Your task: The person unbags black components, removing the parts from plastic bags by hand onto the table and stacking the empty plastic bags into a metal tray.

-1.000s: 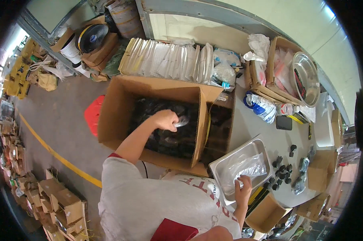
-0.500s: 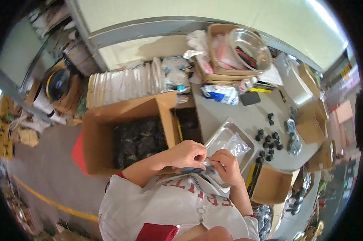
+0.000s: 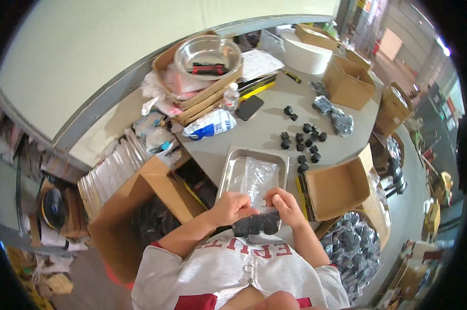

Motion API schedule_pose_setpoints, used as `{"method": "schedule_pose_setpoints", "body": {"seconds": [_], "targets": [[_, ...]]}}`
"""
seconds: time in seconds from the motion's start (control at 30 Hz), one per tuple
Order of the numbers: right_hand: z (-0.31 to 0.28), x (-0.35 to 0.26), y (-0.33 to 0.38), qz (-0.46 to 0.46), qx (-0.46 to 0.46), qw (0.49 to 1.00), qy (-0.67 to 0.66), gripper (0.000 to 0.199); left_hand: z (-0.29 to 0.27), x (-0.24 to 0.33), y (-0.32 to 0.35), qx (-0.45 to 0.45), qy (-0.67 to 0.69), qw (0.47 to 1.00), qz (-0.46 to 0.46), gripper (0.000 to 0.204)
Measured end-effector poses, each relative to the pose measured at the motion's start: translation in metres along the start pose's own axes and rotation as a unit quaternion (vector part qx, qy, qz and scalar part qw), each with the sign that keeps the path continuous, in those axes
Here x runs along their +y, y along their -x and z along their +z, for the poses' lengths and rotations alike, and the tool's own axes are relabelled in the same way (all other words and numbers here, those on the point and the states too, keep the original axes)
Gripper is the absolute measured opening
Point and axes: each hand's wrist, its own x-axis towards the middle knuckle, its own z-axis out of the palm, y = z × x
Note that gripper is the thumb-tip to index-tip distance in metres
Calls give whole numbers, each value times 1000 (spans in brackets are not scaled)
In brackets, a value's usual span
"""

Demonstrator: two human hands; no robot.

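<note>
A clear plastic bag with dark pieces in it (image 3: 255, 225) hangs in front of my chest. My left hand (image 3: 233, 207) pinches one upper side of it, and my right hand (image 3: 286, 207) pinches the other, thumbs and fingers pressed together. Just beyond my hands lies a metal tray (image 3: 285, 168) with clear, flat plastic bags (image 3: 259, 176) in it. Loose black parts (image 3: 308, 135) are scattered over the grey table to the right of the tray.
On the left stands an open carton (image 3: 121, 227) of dark bagged pieces. An open cardboard box (image 3: 342, 187) sits right of the tray, above a heap of bagged black parts (image 3: 352, 248). Farther back are a phone (image 3: 250, 108), a bottle (image 3: 231, 97) and a clear bowl (image 3: 228, 46).
My view has swung to the right, so the table and tray sit more centrally. The bag's dark pieces now hang below my hands, which remain closed on its upper edge.
</note>
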Motion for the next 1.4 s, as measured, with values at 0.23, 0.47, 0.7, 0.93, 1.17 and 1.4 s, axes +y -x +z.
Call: {"method": "schedule_pose_setpoints", "body": {"seconds": [0.23, 0.47, 0.7, 0.93, 1.17, 1.4], "targets": [[-34, -2, 15, -103, -151, 974, 130, 11, 31, 0, -20, -39, -92, 984, 148, 38], [-19, 5, 25, -161, 185, 961, 126, 3, 39, 14, -40, -186, -76, 974, -106, 32], [-20, 15, 22, -183, 237, 950, 87, 3, 42, 4, -39, -200, -46, 972, -113, 23], [-65, 27, 19, -123, -79, 971, 190, 27, 49, -7, -36, -72, 94, 993, 4, 15], [-49, 28, 28, -65, -43, 991, 104, 13, 51, -15, -29, -93, 207, 967, -112, 29], [-32, 34, 29, -49, 295, 946, -127, 18, 62, -19, -16, 117, 152, 981, -42, 28]]}}
